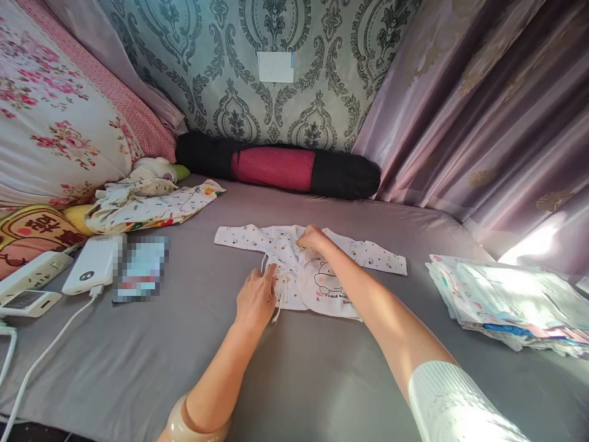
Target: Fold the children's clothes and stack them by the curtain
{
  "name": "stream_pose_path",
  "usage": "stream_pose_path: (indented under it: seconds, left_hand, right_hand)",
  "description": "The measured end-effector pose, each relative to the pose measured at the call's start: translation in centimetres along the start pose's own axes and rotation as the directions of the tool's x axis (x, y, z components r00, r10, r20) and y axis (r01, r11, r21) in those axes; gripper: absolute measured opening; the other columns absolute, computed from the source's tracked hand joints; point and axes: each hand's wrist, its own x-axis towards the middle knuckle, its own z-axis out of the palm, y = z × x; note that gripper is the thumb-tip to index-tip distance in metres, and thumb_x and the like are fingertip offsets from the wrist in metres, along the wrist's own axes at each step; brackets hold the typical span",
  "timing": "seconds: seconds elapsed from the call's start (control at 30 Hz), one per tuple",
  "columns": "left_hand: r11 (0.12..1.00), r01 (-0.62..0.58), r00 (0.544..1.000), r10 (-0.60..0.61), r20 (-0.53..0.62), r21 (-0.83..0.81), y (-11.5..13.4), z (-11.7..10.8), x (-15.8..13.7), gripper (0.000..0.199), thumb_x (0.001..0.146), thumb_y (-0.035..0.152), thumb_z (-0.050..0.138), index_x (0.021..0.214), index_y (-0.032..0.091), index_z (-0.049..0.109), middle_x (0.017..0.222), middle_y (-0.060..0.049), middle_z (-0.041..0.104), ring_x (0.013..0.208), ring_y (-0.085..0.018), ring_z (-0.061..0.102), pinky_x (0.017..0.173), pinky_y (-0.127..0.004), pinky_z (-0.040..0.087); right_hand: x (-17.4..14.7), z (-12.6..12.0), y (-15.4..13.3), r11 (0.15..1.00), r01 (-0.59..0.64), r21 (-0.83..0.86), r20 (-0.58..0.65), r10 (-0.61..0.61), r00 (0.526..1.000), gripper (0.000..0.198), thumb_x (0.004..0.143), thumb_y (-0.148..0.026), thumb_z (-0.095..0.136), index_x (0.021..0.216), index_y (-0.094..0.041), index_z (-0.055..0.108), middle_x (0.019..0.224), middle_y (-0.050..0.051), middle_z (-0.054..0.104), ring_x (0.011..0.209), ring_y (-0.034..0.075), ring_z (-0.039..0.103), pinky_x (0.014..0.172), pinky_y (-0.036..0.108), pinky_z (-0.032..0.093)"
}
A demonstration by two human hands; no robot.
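A small white baby shirt (294,288) with a wrap front, tie strings and a bear drawing lies spread on the grey bed sheet, both sleeves stretched outward. My right hand (314,238) is closed in a pinch on the shirt's front near the neckline, and my right forearm crosses over the right part of the bear print. At the shirt's left side edge, my left hand (256,298) has its fingers curled in on the cloth beside the ties. Its fingertips are partly hidden.
A stack of folded clothes (515,301) lies at right. Patterned cloth (156,202), a white power bank (94,264) with a cable, a blurred flat item (142,269) and a power strip (34,273) are at left. A black-and-red long bag (276,167) rests against the wall.
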Motion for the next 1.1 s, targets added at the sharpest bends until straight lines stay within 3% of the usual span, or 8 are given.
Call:
stream_pose_path:
  seconds: [0.13, 0.3, 0.47, 0.57, 0.63, 0.73, 0.8, 1.1]
  left_hand:
    - [0.999, 0.01, 1.0, -0.011, 0.013, 0.051, -0.2, 0.3, 0.2, 0.042, 0.095, 0.022, 0.03, 0.136, 0.026, 0.04, 0.099, -0.01, 0.058, 0.09, -0.022, 0.058, 0.067, -0.028, 0.043]
    - [0.996, 0.018, 0.998, -0.022, 0.054, 0.087, -0.4, 0.4, 0.4, 0.044, 0.093, 0.018, 0.033, 0.136, 0.019, 0.04, 0.102, -0.013, 0.057, 0.093, -0.024, 0.059, 0.068, -0.03, 0.044]
    - [0.991, 0.005, 1.0, -0.008, 0.022, 0.132, -0.5, 0.1, 0.2, 0.042, 0.087, 0.016, 0.042, 0.129, 0.018, 0.048, 0.102, -0.013, 0.055, 0.093, -0.025, 0.055, 0.07, -0.031, 0.042]
    - [0.987, -0.075, 0.986, 0.094, -0.136, 0.139, -0.5, 0.2, 0.3, 0.036, 0.086, 0.014, 0.043, 0.118, 0.02, 0.057, 0.109, -0.013, 0.054, 0.094, -0.026, 0.05, 0.075, -0.035, 0.041]
    - [0.971, -0.214, 0.951, 0.232, -0.204, 0.107, -0.4, 0.5, 0.3, 0.038, 0.086, 0.013, 0.04, 0.118, 0.023, 0.057, 0.112, -0.012, 0.054, 0.094, -0.025, 0.047, 0.077, -0.037, 0.04]
    - [0.888, -0.457, 0.873, 0.457, -0.172, 0.042, 0.1, 1.3, 0.4, 0.044, 0.085, 0.009, 0.038, 0.119, 0.028, 0.059, 0.111, -0.009, 0.054, 0.095, -0.024, 0.046, 0.078, -0.037, 0.038]
    - [0.84, -0.542, 0.833, 0.539, -0.129, 0.006, 0.5, 1.6, 0.3, 0.045, 0.084, 0.007, 0.038, 0.116, 0.03, 0.061, 0.109, -0.008, 0.054, 0.096, -0.024, 0.046, 0.079, -0.036, 0.038]
    - [0.837, -0.545, 0.838, 0.542, -0.058, -0.047, 1.2, 1.5, 0.5, 0.038, 0.092, 0.014, 0.035, 0.103, 0.03, 0.068, 0.101, -0.006, 0.057, 0.095, -0.022, 0.048, 0.082, -0.034, 0.038]
  right_hand:
    - [-0.3, -0.4, 0.1, 1.0, -0.004, -0.023, 0.027, 0.005, 1.0, 0.01, 0.07, -0.019, 0.063, 0.078, -0.018, 0.069, 0.089, 0.01, 0.068, 0.082, 0.023, 0.065, 0.062, 0.027, 0.045]
    - [-1.3, -0.4, 0.9, 0.996, -0.001, -0.088, -0.1, -0.008, 0.995, 0.021, 0.08, -0.019, 0.053, 0.093, -0.019, 0.069, 0.101, 0.012, 0.067, 0.098, 0.025, 0.061, 0.075, 0.03, 0.043]
    - [-1.6, -0.8, 1.9, 0.993, 0.104, -0.059, -0.096, -0.11, 0.989, 0.02, 0.086, -0.021, 0.05, 0.09, -0.019, 0.069, 0.096, 0.007, 0.069, 0.092, 0.02, 0.061, 0.07, 0.024, 0.04]
    - [-1.6, -2.0, 2.7, 0.99, 0.134, -0.03, -0.084, -0.136, 0.987, 0.018, 0.087, -0.022, 0.052, 0.085, -0.019, 0.07, 0.088, 0.004, 0.069, 0.085, 0.017, 0.062, 0.067, 0.021, 0.039]
    - [-1.8, -2.7, 3.3, 0.986, 0.166, -0.014, -0.063, -0.167, 0.984, 0.015, 0.086, -0.02, 0.055, 0.086, -0.019, 0.07, 0.089, 0.003, 0.069, 0.085, 0.016, 0.062, 0.068, 0.02, 0.039]
    - [-2.3, -3.0, 4.4, 0.961, 0.273, -0.037, 0.005, -0.273, 0.962, 0.015, 0.083, -0.015, 0.059, 0.091, -0.021, 0.07, 0.101, 0.003, 0.068, 0.094, 0.016, 0.06, 0.075, 0.02, 0.04]
    - [-2.8, -2.7, 4.9, 0.94, 0.324, -0.103, 0.038, -0.322, 0.946, 0.018, 0.084, -0.015, 0.058, 0.095, -0.022, 0.069, 0.109, 0.003, 0.066, 0.101, 0.016, 0.058, 0.079, 0.021, 0.039]
    - [-4.1, -1.9, 4.4, 0.938, 0.284, -0.201, 0.051, -0.279, 0.959, 0.017, 0.085, -0.011, 0.052, 0.096, -0.02, 0.062, 0.109, 0.004, 0.062, 0.097, 0.016, 0.057, 0.074, 0.022, 0.037]
